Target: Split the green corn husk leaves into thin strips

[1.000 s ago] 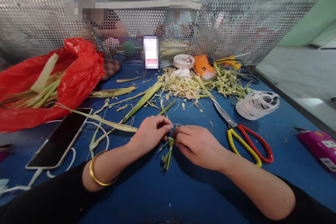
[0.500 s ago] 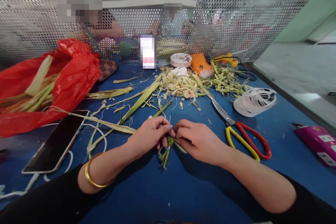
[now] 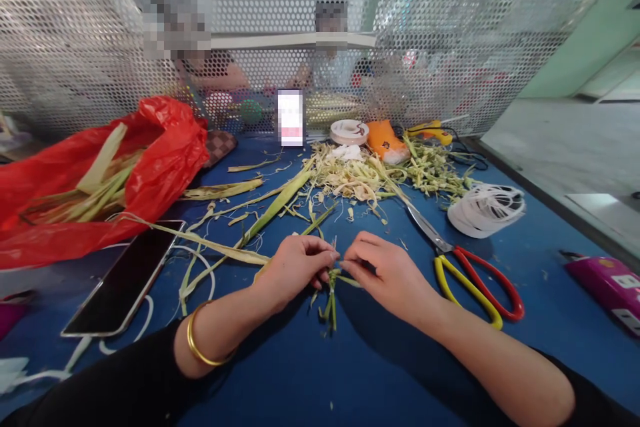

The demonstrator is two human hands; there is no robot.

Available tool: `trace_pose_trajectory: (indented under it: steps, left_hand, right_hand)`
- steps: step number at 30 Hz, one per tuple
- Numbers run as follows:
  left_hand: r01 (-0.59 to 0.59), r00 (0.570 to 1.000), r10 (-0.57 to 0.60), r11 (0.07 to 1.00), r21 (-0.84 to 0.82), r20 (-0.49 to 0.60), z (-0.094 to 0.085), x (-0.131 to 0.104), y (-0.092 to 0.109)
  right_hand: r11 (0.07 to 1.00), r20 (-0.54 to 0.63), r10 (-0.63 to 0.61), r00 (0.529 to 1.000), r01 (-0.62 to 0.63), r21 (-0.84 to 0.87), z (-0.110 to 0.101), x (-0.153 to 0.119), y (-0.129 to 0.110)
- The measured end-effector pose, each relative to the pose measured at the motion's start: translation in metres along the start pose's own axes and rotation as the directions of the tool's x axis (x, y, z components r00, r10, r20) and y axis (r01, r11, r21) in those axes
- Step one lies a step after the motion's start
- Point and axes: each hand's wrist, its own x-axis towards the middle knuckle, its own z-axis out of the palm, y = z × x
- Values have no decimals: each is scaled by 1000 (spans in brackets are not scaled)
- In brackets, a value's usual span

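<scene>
My left hand (image 3: 300, 263), with a gold bangle on its wrist, is closed on a small bundle of green husk strips (image 3: 331, 303). Its loose ends hang below the fingers, and a knotted or woven part shows at the top. My right hand (image 3: 383, 267) meets it from the right, thumb and forefinger pinched near the top of the bundle. What the right fingertips hold is too small to make out. A thin pale strand stands up between the hands. Behind them lies a long green husk leaf (image 3: 273, 210).
Scissors (image 3: 443, 247) with red and yellow handles lie right, near a white ribbon roll (image 3: 483, 213). Husk scraps (image 3: 355, 177) heap behind. Left are a red plastic bag (image 3: 165, 173) of husks and a cabled phone (image 3: 125, 283). A perforated metal screen (image 3: 270, 7) stands behind; people sit beyond it.
The view has tilted up slightly and shifted left. My right hand has drawn a little away from my left at the fingertips. The bundle stays in my left hand.
</scene>
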Motion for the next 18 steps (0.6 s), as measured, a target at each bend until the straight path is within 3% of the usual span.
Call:
trace_pose_trajectory:
  steps: [6,11,15,18]
  left_hand:
    - [-18,999,15,997,78,33,0,-2,2]
    - [-29,993,16,993,110,116,-3,-2,0]
    - [-32,986,14,994,101,166,-6,1,0]
    - [-36,981,15,994,106,191,-8,2,1]
  right_hand:
    - [975,-22,141,990,-135,174,4,3,-4]
    - [795,146,375,915,-399,456,6,7,-7]
    - [677,141,466,873,-454,580,8,9,-6]
    - [648,133,492,860,-464,604,9,10,-6]
